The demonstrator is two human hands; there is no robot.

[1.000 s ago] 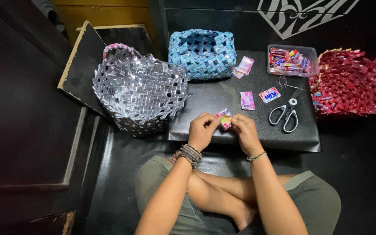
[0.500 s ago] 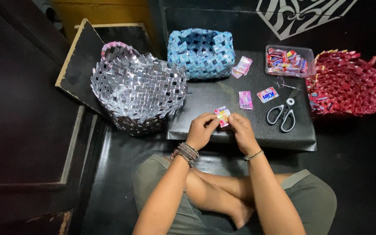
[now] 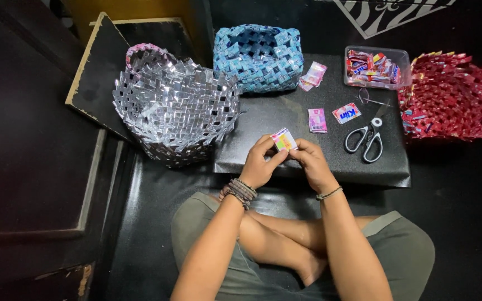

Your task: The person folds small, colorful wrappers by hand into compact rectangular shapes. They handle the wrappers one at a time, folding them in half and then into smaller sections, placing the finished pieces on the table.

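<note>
I hold a small folded wrapper piece (image 3: 284, 139), pink, yellow and white, between both hands over the near edge of a low black table (image 3: 263, 120). My left hand (image 3: 261, 163) pinches its lower left side. My right hand (image 3: 311, 163) pinches its right side with thumb and fingertips. On the table beyond lie a pink wrapper (image 3: 317, 120) and a blue-and-red wrapper (image 3: 346, 113). Black-handled scissors (image 3: 366, 138) rest to the right of my right hand.
A silver woven basket (image 3: 177, 108) stands at the table's left edge. A blue woven basket (image 3: 258, 56) sits at the back, a red woven piece (image 3: 456, 95) at the right. A clear tub of wrappers (image 3: 377, 66) stands near it. My crossed legs lie below.
Both hands stay together on the wrapper piece. It has turned slightly between the fingers. Nothing else has moved.
</note>
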